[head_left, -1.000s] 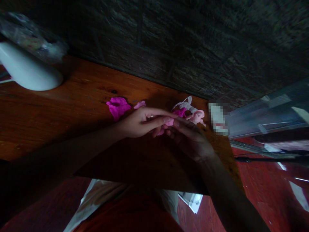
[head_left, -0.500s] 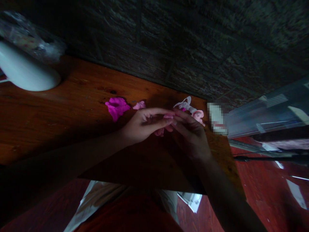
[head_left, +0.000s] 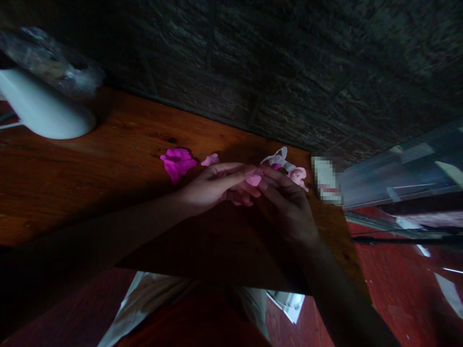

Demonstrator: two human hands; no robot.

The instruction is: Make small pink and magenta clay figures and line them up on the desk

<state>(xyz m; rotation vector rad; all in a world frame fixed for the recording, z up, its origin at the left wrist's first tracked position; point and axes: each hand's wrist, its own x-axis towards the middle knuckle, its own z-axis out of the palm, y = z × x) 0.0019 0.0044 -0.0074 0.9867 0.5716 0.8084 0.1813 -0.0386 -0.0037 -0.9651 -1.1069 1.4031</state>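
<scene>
A small light-pink petal-like piece (head_left: 254, 180), perhaps crepe paper, is pinched between my two hands over the wooden table. From the left, my left hand (head_left: 220, 185) grips it with thumb and fingers, the other fingers curled beneath. My right hand (head_left: 287, 202) holds the same piece from the right, with thumb and fingertips together. Beyond my left hand lie a bright magenta crumpled piece (head_left: 178, 163) and a smaller pink piece (head_left: 210, 159). Just past my right hand are a white strip (head_left: 280, 158) and a pale pink ruffled piece (head_left: 298, 177).
A white jug-like vessel (head_left: 54, 108) lies tilted at the left, with clear plastic wrapping (head_left: 67, 65) behind it. A dark stone wall (head_left: 235, 72) borders the wooden table (head_left: 133, 130). A pixelated pale object (head_left: 326, 179) sits near the right end, beside a glassy panel (head_left: 390, 164).
My left thumb has shifted up across the pink piece, and more of that piece now shows between my fingertips. The left fingers below have curled. The view has moved slightly.
</scene>
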